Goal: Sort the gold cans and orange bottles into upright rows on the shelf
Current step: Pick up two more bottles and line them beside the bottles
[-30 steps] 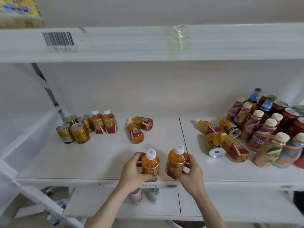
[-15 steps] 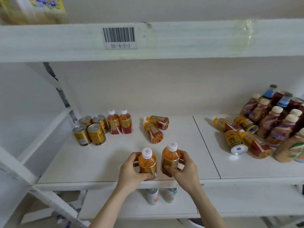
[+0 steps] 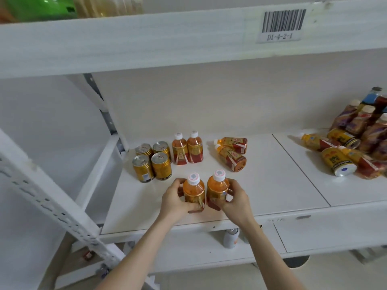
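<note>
My left hand (image 3: 177, 200) grips an upright orange bottle (image 3: 193, 190) and my right hand (image 3: 235, 198) grips a second upright orange bottle (image 3: 217, 188); the two stand side by side near the shelf's (image 3: 272, 185) front edge. Behind them, several gold cans (image 3: 152, 161) stand upright in a block at the back left. Two upright orange bottles (image 3: 187, 148) stand just right of the cans. Two more orange bottles (image 3: 231, 152) lie on their sides further right.
At the far right, orange bottles (image 3: 318, 141) and gold cans (image 3: 338, 162) lie tipped beside a crowd of other upright drinks (image 3: 364, 122). A white diagonal brace (image 3: 52, 204) and upright post (image 3: 104, 109) bound the left. A shelf board with a barcode label (image 3: 282, 24) hangs overhead.
Both hands have carried the two bottles left and a little further back, toward the upright cans and bottles. The view has swung to the left.
</note>
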{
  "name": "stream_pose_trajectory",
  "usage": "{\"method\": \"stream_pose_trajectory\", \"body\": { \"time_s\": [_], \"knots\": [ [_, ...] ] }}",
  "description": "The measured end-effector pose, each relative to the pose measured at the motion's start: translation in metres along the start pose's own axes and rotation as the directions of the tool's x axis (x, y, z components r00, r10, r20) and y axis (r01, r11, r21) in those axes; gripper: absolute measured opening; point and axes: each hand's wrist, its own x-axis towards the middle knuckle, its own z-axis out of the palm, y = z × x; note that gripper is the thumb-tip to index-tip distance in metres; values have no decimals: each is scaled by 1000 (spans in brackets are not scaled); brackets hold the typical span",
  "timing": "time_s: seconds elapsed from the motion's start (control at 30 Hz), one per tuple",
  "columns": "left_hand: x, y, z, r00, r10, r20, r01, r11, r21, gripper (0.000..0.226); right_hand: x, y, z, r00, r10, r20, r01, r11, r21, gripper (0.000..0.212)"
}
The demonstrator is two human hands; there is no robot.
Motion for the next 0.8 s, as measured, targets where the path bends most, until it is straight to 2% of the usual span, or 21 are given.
{"method": "stream_pose_trajectory", "body": {
  "time_s": [0.13, 0.3, 0.53, 0.8],
  "knots": [
    [18, -10, -14, 999, -45, -7, 45, 999, -6, 80, 17, -2, 26, 1000, 16, 21, -16, 1000, -26, 50],
    [46, -18, -18, 996, -85, -14, 84, 995, -52, 78, 46, 2, 43, 995, 66, 74, -63, 997, -51, 55],
    [85, -26, -13, 1000, -9, -14, 7, 997, -72, 80, 90, 4, 53, 990, 87, 111, -84, 996, -32, 51],
    [117, -30, 0, 985, 67, -157, -59, 997, 58, 64, 133, 9, 53, 984, 127, 126, -122, 991, -50, 53]
  ]
}}
